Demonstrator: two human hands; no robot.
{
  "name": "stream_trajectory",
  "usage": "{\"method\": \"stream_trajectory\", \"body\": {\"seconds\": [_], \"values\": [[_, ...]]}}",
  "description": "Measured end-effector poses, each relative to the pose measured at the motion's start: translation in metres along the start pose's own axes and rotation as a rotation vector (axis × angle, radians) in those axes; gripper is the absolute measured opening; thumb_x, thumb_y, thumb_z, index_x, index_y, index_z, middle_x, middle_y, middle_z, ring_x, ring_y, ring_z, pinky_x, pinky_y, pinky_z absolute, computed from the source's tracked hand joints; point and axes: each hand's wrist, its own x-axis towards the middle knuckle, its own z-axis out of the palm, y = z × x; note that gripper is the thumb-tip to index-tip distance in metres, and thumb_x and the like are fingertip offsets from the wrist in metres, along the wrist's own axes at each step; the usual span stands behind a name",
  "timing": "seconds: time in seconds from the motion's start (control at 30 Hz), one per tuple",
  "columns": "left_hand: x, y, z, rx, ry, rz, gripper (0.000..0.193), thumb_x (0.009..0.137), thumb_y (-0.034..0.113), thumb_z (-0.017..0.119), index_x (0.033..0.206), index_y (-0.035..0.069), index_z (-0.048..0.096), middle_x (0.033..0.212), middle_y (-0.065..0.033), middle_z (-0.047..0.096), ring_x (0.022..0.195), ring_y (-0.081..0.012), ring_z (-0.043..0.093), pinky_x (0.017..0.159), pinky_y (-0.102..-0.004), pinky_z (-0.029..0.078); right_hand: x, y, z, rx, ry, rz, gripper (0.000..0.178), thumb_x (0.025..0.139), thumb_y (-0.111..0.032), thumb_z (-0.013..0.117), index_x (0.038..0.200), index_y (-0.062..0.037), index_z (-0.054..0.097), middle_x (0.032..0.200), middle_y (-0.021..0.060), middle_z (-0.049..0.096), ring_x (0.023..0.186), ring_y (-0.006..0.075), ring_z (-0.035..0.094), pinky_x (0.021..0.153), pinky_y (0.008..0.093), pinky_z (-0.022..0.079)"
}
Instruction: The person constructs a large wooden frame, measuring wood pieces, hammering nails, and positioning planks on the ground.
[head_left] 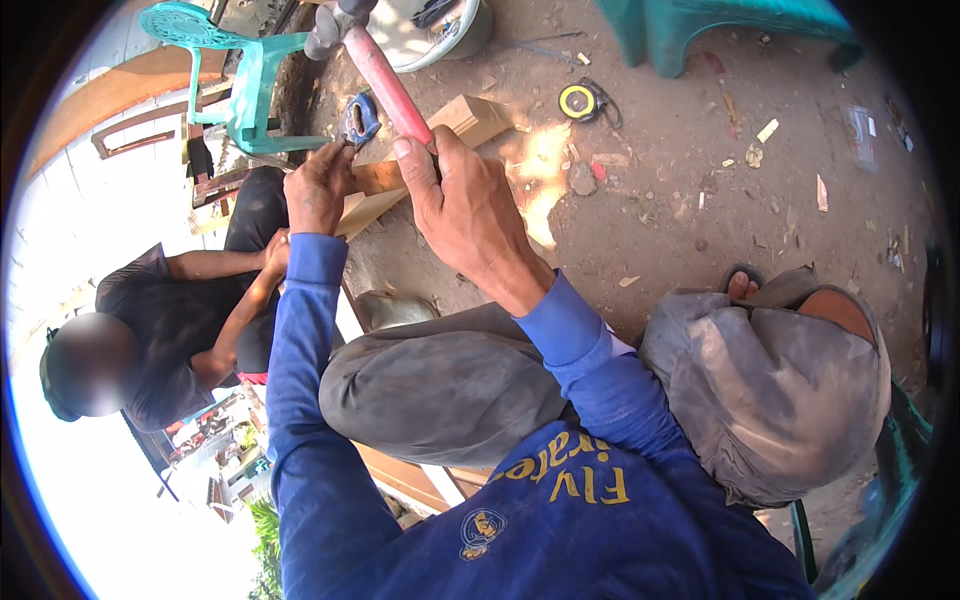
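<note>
My right hand (468,205) is wrapped round the red handle of a hammer (384,82). The hammer's dark metal head is raised at the top, beyond my left hand. My left hand (318,192) has its fingertips pinched together at the end of a piece of wood (378,178). What they hold, if anything, is too small to make out. Behind my right hand lies a pale wooden block (470,118). A tool with a blue handle (362,118), perhaps a saw, lies just beyond my left fingertips.
Another person in dark clothes (165,300) sits at the left, hands together. A green plastic chair (255,90) stands at the far left. Farther off are a pale bucket (470,32) with tools and a yellow-and-black tape measure (580,101). Wood scraps (767,131) litter the dirt ground.
</note>
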Motion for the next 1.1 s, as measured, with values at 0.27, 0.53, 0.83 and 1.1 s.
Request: {"method": "stream_trajectory", "body": {"seconds": [0.27, 0.53, 0.83, 1.1], "values": [[-0.010, 0.005, -0.004, 0.081, -0.062, -0.001, 0.017, 0.091, 0.022, 0.073, 0.102, 0.010, 0.076, 0.075, -0.0136, 0.070, 0.069, -0.0294, 0.072, 0.063, -0.0374, 0.054, -0.004, 0.033, -0.009, -0.311, -0.190, 0.160, 0.051, 0.105, -0.041, 0.048, 0.095, 0.0065, 0.064, 0.081, 0.0313, 0.068, 0.083, 0.0505, 0.067, 0.077, 0.0568, 0.052], [-0.034, 0.028, -0.017, 0.123, -0.109, 0.356, 0.017, 0.091, 0.009, 0.069, 0.107, 0.012, 0.069, 0.094, -0.0109, 0.073, 0.081, -0.0307, 0.071, 0.069, -0.0387, 0.056, 0.000, 0.039, -0.011, -0.231, -0.054, 0.103, 0.050, 0.105, -0.041, 0.046, 0.102, 0.0067, 0.061, 0.083, 0.0321, 0.067, 0.086, 0.0528, 0.065, 0.079, 0.0582, 0.050], [0.002, 0.013, -0.018, -0.133, -0.001, 0.034, 0.012, 0.097, 0.010, 0.068, 0.106, 0.003, 0.071, 0.079, -0.0103, 0.073, 0.077, -0.0120, 0.071, 0.071, -0.0279, 0.055, 0.001, 0.051, -0.007, -0.225, 0.006, 0.094, 0.051, 0.106, -0.042, 0.044, 0.104, 0.0070, 0.060, 0.088, 0.0327, 0.067, 0.087, 0.0529, 0.065, 0.081, 0.0582, 0.050], [-0.009, 0.003, -0.005, -0.035, 0.036, 0.077, 0.012, 0.096, 0.014, 0.069, 0.103, 0.004, 0.070, 0.076, -0.0148, 0.071, 0.070, -0.0247, 0.073, 0.064, -0.0330, 0.054, -0.005, 0.042, -0.001, -0.168, -0.147, 0.167, 0.053, 0.105, -0.044, 0.045, 0.100, 0.0061, 0.059, 0.091, 0.0338, 0.066, 0.088, 0.0516, 0.065, 0.078, 0.0579, 0.050]]}}
